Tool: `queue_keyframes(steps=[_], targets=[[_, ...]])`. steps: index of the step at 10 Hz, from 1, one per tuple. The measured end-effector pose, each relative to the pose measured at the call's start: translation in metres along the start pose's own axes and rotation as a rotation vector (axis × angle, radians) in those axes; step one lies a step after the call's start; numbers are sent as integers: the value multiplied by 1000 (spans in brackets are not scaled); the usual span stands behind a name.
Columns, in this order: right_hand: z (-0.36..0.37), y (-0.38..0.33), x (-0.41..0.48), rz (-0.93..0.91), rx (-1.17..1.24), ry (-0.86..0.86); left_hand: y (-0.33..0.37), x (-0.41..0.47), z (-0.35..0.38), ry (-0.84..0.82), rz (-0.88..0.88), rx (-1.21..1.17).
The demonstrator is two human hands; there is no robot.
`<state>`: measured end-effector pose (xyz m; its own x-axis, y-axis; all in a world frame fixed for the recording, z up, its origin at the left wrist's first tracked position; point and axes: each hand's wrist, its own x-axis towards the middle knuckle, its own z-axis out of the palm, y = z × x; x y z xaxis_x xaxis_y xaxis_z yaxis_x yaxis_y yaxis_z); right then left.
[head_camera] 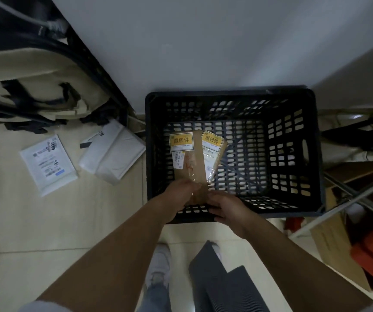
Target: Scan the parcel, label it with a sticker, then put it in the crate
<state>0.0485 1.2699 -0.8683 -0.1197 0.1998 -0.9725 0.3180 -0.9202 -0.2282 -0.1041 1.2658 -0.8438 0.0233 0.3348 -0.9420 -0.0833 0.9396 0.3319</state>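
A black slatted crate [311, 154] stands on the floor against a white wall. Inside it, a brown parcel [192, 158] with a yellow sticker [180, 141] at its far end is tilted over the crate's near left side. My left hand [181, 190] and my right hand [223, 206] both grip its near end at the crate's front rim. A second parcel [213, 154] with its own yellow sticker lies just to the right, partly under the first.
Two white mailers [48, 163] [111, 152] lie on the tiled floor left of the crate. A beige bag with black straps [34, 86] sits at the far left. Cardboard boxes and metal rods [349, 199] crowd the right. My shoes [160, 266] are below.
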Motion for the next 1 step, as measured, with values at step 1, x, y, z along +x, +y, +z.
queue_keyframes(steps=[1], targets=[[-5,-4,-20,-42,-5,14,19,-19,-5,61,35,-14]])
